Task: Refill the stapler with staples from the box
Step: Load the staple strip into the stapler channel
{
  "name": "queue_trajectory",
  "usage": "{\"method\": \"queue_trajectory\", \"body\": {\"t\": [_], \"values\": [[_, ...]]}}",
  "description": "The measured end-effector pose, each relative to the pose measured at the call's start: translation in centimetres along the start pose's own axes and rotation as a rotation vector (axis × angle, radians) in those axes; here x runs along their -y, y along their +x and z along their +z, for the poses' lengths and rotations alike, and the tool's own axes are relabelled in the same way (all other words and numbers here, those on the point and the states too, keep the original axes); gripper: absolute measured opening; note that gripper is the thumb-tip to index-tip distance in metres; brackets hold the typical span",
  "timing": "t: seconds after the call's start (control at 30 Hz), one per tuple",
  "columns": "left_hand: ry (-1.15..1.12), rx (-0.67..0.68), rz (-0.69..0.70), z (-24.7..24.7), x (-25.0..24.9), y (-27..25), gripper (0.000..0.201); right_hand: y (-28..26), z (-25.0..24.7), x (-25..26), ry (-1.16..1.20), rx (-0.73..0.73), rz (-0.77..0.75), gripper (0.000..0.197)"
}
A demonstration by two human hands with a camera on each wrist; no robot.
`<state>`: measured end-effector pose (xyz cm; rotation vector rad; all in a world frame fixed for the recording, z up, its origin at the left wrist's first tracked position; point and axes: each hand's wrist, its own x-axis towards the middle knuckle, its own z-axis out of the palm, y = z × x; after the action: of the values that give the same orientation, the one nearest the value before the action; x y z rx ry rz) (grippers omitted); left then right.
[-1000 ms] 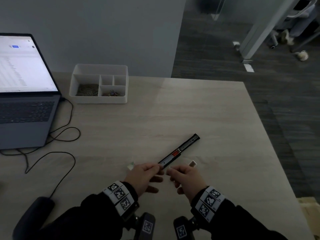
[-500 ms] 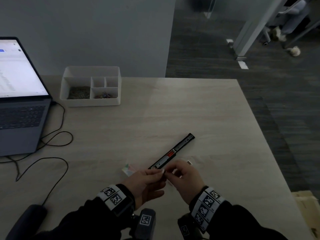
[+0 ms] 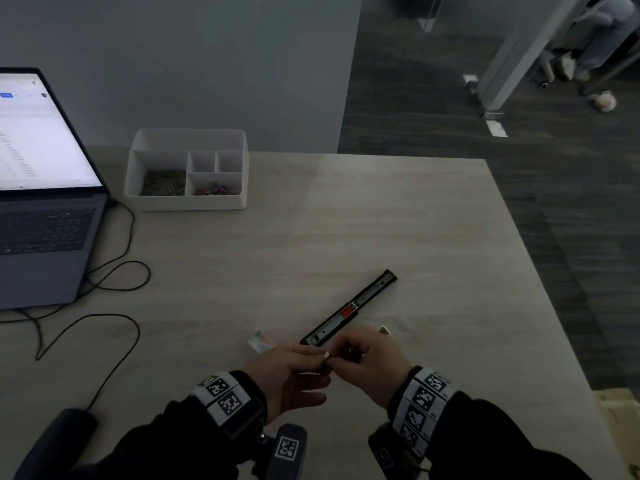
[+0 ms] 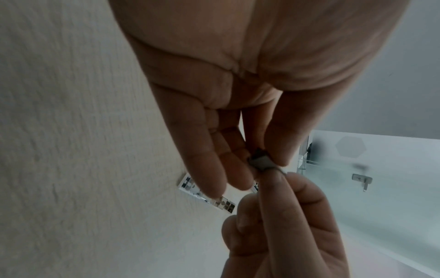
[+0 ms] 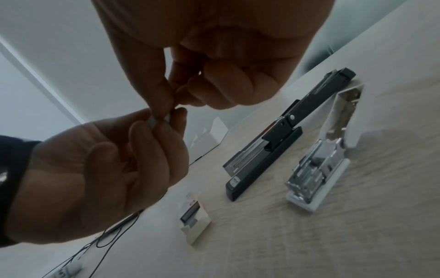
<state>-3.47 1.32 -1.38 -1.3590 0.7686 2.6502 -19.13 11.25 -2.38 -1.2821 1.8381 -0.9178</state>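
The black stapler [image 3: 349, 308] [image 5: 273, 135] lies flipped open flat on the table, with its metal channel facing up. Just in front of its near end my left hand [image 3: 320, 358] and right hand [image 3: 341, 356] meet above the table. Between them they pinch a short grey staple strip [image 4: 260, 161] [image 5: 152, 122]: left thumb and fingers on one end, right thumb and forefinger on the other. The open staple box tray [image 5: 316, 169] [image 3: 384, 330], holding shiny staples, lies right of the stapler. Its white sleeve [image 5: 195, 220] [image 3: 261, 342] lies to the left.
An open laptop [image 3: 41, 216] sits at the far left, with black cables [image 3: 114, 306] looping over the table. A white desk organiser [image 3: 187, 202] stands at the back. The table's right edge [image 3: 540, 278] drops to dark floor.
My left hand has left the stapler's near end. Both hands have drawn slightly back toward me and come together on the staple strip. The stapler has not moved.
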Motion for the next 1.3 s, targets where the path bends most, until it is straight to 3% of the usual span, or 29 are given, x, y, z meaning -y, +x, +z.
{"method": "queue_trajectory", "body": {"t": [0.13, 0.27, 0.4, 0.53, 1.07, 1.3], "values": [[0.032, -0.030, -0.010, 0.0, -0.3, 0.1, 0.022, 0.5, 0.0, -0.1, 0.085, 0.077, 0.038, 0.003], [0.025, -0.071, 0.004, 0.0, -0.4, 0.3, 0.014, 1.1, -0.2, 0.3, 0.187, 0.117, 0.164, 0.018], [-0.021, -0.202, 0.101, -0.6, -0.4, 1.5, 0.010, 1.9, -0.6, 0.0, 0.438, 0.030, 0.415, 0.019], [-0.039, -0.314, 0.213, -1.0, -0.6, 2.2, 0.011, 3.6, -1.2, -0.9, 0.364, -0.098, 0.570, 0.008], [-0.060, -0.343, 0.215, -1.3, -0.2, 3.4, 0.009, 6.3, 0.7, -1.7, -0.021, -0.136, 0.667, 0.015], [-0.061, -0.340, 0.213, -1.3, -0.3, 3.4, 0.011, 6.2, 0.7, -1.6, -0.018, -0.120, 0.671, 0.017]]}}
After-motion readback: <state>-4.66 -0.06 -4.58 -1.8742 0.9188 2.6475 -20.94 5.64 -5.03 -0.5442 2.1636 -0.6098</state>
